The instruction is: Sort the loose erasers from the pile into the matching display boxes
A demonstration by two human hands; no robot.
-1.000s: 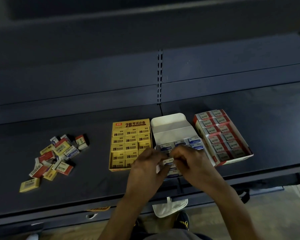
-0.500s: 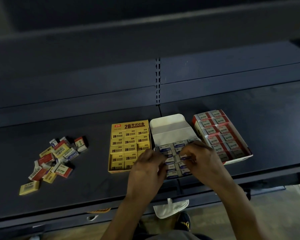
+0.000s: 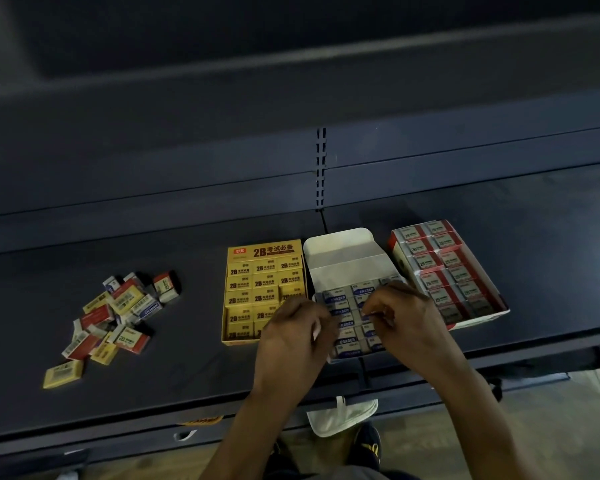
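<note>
Both hands hover low over the middle display box: the left hand (image 3: 293, 337) at its near-left corner with fingers curled inward, the right hand (image 3: 404, 318) over its right side with thumb and fingertips bent down onto the rows of blue erasers (image 3: 336, 299). A pale sliver shows beside the left fingers and another under the right fingertips, but I cannot tell whether either hand actually holds an eraser or only presses on those already packed. This white box (image 3: 343, 251) has its lid flap folded up and back, and its blue-labelled erasers lie flat in neat rows. Just to its left, touching or nearly so, stands the yellow box (image 3: 264, 251) with a "2B" header panel, filled with yellow erasers; its near-right corner is hidden behind the left hand. To the right, angled slightly away, sits the red box (image 3: 478, 320), packed with red-and-grey erasers in two columns. All three rest on a dark shelf (image 3: 187, 358). Well apart on the left of that shelf lies the pile of loose erasers (image 3: 118, 313), a jumble of yellow, red and blue ones overlapping at odd angles, with a single yellow eraser (image 3: 63, 374) lying just off its near edge.
</note>
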